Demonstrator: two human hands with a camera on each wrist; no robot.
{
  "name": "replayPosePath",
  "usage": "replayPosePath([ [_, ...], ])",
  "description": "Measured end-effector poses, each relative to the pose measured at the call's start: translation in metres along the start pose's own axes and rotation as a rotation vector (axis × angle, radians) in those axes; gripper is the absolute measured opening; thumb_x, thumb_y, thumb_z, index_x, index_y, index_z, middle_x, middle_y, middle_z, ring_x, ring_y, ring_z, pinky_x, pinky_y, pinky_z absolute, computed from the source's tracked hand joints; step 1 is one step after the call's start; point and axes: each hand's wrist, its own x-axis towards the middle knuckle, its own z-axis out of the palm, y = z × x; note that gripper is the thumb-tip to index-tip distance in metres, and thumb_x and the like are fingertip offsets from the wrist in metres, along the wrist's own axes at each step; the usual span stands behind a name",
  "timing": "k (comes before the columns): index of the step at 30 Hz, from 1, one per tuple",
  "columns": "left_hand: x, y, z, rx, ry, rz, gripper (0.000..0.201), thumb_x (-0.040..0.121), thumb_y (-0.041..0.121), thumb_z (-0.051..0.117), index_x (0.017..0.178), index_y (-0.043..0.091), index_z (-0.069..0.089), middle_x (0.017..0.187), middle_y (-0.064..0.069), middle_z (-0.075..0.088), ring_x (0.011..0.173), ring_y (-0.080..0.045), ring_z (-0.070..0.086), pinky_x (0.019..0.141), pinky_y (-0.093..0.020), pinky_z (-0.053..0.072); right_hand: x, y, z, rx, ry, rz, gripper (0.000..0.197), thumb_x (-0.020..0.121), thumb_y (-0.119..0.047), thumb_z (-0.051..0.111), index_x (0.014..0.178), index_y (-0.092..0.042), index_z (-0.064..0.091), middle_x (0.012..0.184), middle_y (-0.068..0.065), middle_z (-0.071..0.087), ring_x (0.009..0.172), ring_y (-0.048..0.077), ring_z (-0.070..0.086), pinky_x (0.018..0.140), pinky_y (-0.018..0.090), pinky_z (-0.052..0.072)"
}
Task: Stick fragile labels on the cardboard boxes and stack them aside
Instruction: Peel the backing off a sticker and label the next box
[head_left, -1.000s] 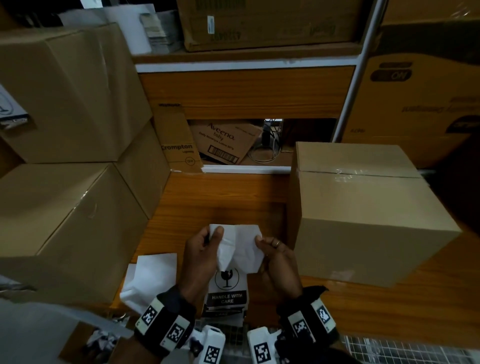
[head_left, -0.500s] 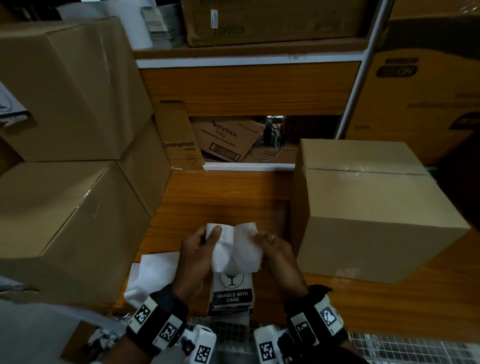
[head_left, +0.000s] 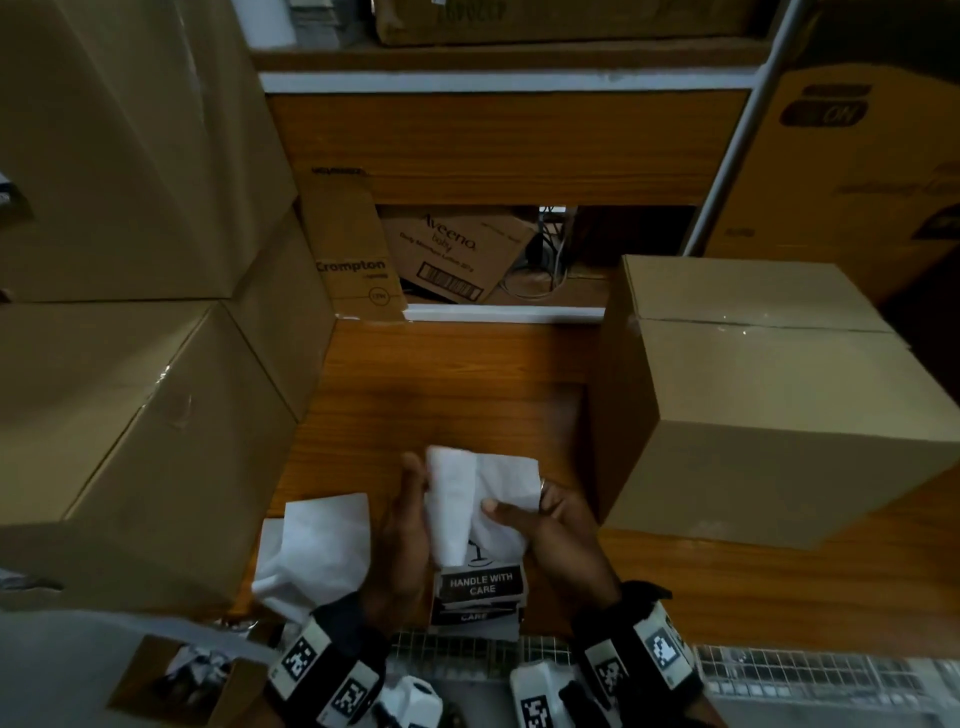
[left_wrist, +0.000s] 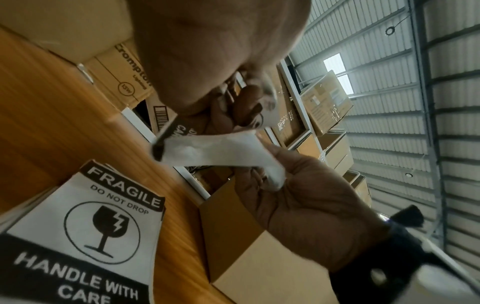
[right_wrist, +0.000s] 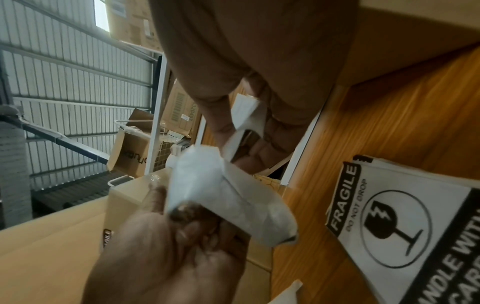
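Since a second ago, white backing paper (head_left: 452, 499) peeled further off fragile sticker (head_left: 506, 493).
Left hand (head_left: 402, 525) pinching backing, right hand (head_left: 540, 519) pinching sticker — risk: limp adhesive face folding onto itself.

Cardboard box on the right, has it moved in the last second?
No; the cardboard box still has its back-left corner beside the right end of the white ledge.

The table (head_left: 467, 395) is wood with a clear grain and a light sheen. The box (head_left: 769, 410) at its right edge is matt brown cardboard, closed with glossy clear tape. The boxes at the left edge (head_left: 130, 415) are the same matt cardboard. The label sheet (head_left: 483, 499) between the hands is thin white paper, creased and soft. The stack of labels (head_left: 480, 587) at the near edge is smooth white paper with black print.
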Motion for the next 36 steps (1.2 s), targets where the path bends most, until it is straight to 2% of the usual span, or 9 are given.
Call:
replayPosePath([
  [2,0.004,-0.001,-0.008,0.007,0.011,-0.016,0.084,0.086,0.085,0.035,0.106,0.012,0.070,0.085,-0.010,0.071,0.081,-0.030,0.070,0.064,-0.038,0.058,0.000,0.008,-0.001,-0.008,0.064,0.000,0.029,0.089,0.003,0.071,0.117,0.000,0.073,0.115,0.019,0.075,0.108,0.039,0.072,0.097,0.054,0.055],
  [5,0.011,0.010,-0.023,0.137,-0.022,0.074,0.071,0.085,0.081,0.047,0.099,0.015,0.069,0.079,-0.003,0.068,0.068,-0.019,0.063,0.051,-0.027,0.045,-0.003,0.013,-0.001,-0.081,0.118,-0.020,0.026,0.088,0.003,0.073,0.112,-0.005,0.075,0.109,0.014,0.078,0.102,0.033,0.075,0.090,0.048,0.059],
  [9,0.016,0.014,-0.029,0.500,-0.160,0.164,0.049,0.074,0.070,0.072,0.090,0.024,0.073,0.083,0.008,0.075,0.079,-0.010,0.071,0.068,-0.038,0.060,-0.006,0.013,0.004,-0.224,0.107,-0.113,0.025,0.089,0.004,0.072,0.110,-0.009,0.075,0.105,0.010,0.079,0.096,0.026,0.076,0.081,0.037,0.063],
  [13,0.023,0.011,-0.032,0.554,-0.142,0.199,0.013,0.091,0.040,0.073,0.084,0.029,0.073,0.084,0.002,0.076,0.082,-0.018,0.073,0.073,-0.056,0.060,-0.007,0.011,0.008,-0.257,0.086,-0.101,0.031,0.083,0.005,0.078,0.110,-0.011,0.073,0.102,0.007,0.079,0.094,0.027,0.076,0.080,0.045,0.064],
  [16,0.023,0.013,-0.035,0.569,-0.166,0.238,0.010,0.094,0.030,0.072,0.084,0.026,0.074,0.083,0.002,0.075,0.081,-0.018,0.073,0.072,-0.055,0.059,-0.005,0.005,0.011,-0.291,0.122,-0.101,0.031,0.076,-0.008,0.088,0.103,-0.010,0.073,0.098,0.007,0.079,0.093,0.028,0.075,0.083,0.049,0.062],
  [20,0.019,0.019,-0.036,0.587,-0.193,0.290,0.007,0.093,0.020,0.073,0.087,0.023,0.074,0.086,0.007,0.075,0.084,-0.012,0.072,0.074,-0.047,0.060,0.000,-0.004,0.020,-0.295,0.129,-0.157,0.025,0.082,-0.025,0.083,0.096,-0.005,0.076,0.093,0.009,0.079,0.093,0.023,0.076,0.083,0.037,0.062],
  [27,0.027,0.024,-0.045,0.499,-0.183,0.248,0.012,0.094,0.013,0.070,0.084,0.020,0.071,0.090,0.003,0.073,0.091,-0.018,0.070,0.080,-0.045,0.056,0.011,0.005,0.025,-0.313,0.166,-0.205,0.018,0.094,-0.017,0.072,0.087,0.000,0.069,0.082,0.006,0.073,0.073,0.013,0.067,0.061,0.019,0.050],
  [32,0.035,0.024,-0.051,0.351,-0.122,0.134,0.014,0.093,0.008,0.069,0.081,0.016,0.071,0.089,-0.002,0.073,0.090,-0.026,0.068,0.073,-0.040,0.053,0.015,0.018,0.030,-0.126,0.194,-0.149,0.018,0.096,-0.015,0.068,0.082,-0.006,0.065,0.079,0.012,0.066,0.078,0.025,0.061,0.072,0.039,0.050],
  [36,0.037,0.024,-0.050,0.266,-0.099,0.078,0.010,0.094,0.007,0.067,0.085,0.010,0.069,0.085,0.000,0.071,0.083,-0.018,0.065,0.066,-0.030,0.051,0.020,0.026,0.032,-0.057,0.239,-0.144,0.023,0.098,-0.015,0.066,0.086,0.004,0.060,0.082,0.016,0.062,0.080,0.026,0.058,0.074,0.040,0.048],
])
